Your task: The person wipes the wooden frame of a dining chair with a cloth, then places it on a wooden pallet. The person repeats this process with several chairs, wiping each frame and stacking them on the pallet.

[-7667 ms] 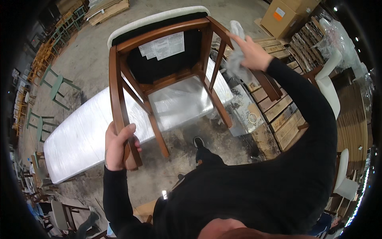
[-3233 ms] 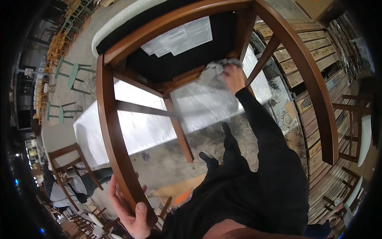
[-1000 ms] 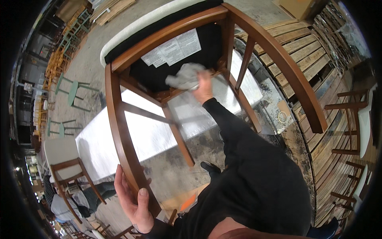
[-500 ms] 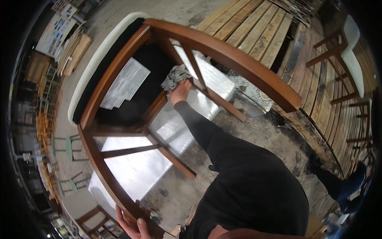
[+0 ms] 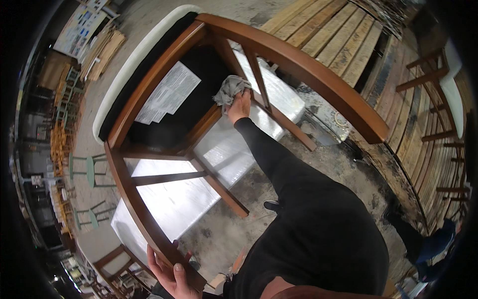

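Observation:
A brown wooden chair point(image 5: 298, 55) with a white padded seat point(image 5: 137, 60) lies tipped over, its black underside point(image 5: 209, 62) and legs toward me. White paper labels point(image 5: 172, 94) are stuck on that underside. My right hand point(image 5: 241, 105) grips a crumpled grey rag point(image 5: 230, 90) against the inner corner of the frame, beside a leg. At the lower left, my left hand point(image 5: 172, 276) is wrapped round the end of a chair leg point(image 5: 149, 224). Beneath the chair is a surface covered in shiny clear plastic point(image 5: 167, 199).
Stacked wooden planks point(image 5: 323, 35) form a platform at the far right, with a white-seated chair point(image 5: 448, 89) on it. Green chairs point(image 5: 92, 169) stand on the left floor. Another person's dark-clothed leg point(image 5: 413, 234) shows at the right edge.
The view has shifted slightly, so the chair sits a little further right and higher. My right hand stays with the rag at the same inner corner; my left still holds the leg.

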Demonstrator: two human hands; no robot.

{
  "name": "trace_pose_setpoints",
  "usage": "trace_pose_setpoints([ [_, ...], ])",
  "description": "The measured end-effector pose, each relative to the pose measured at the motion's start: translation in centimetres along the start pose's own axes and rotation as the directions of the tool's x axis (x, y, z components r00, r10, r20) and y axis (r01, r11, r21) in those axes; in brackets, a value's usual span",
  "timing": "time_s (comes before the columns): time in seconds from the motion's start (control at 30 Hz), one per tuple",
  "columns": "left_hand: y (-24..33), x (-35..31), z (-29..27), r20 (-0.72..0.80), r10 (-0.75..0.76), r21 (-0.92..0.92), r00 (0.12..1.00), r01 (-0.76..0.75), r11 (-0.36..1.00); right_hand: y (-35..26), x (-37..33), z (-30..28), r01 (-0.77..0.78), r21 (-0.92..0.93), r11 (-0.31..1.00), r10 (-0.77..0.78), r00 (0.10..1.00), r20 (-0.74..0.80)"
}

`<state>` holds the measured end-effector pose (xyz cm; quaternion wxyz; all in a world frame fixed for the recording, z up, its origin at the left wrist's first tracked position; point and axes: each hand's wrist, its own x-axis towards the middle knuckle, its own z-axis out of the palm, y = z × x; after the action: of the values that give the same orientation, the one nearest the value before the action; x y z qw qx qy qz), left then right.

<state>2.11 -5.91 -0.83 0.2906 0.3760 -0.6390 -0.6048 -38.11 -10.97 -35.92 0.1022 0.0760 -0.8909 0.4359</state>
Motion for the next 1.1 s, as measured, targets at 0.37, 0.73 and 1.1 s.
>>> trace_pose_setpoints([
  [0.37, 0.5, 0.1, 1.6, -0.163, -0.049, 0.168, 0.985, 0.077, 0.983, -9.5, 5.6, -3.4, 0.009, 0.535, 0.845, 0.142, 0.96, -0.241],
  [0.73, 0.6, 0.3, 1.1, -0.093, -0.037, 0.135, 0.995, 0.05, 0.99, -18.0, 4.2, -6.3, 0.353, 0.703, 0.617, -0.201, 0.935, -0.293],
  [1.1, 0.3, 0.3, 1.0, -0.076, -0.039, 0.035, 0.996, 0.042, 0.999, -20.6, 1.9, -9.1, 0.323, 0.763, 0.56, -0.271, 0.942, -0.2],
])
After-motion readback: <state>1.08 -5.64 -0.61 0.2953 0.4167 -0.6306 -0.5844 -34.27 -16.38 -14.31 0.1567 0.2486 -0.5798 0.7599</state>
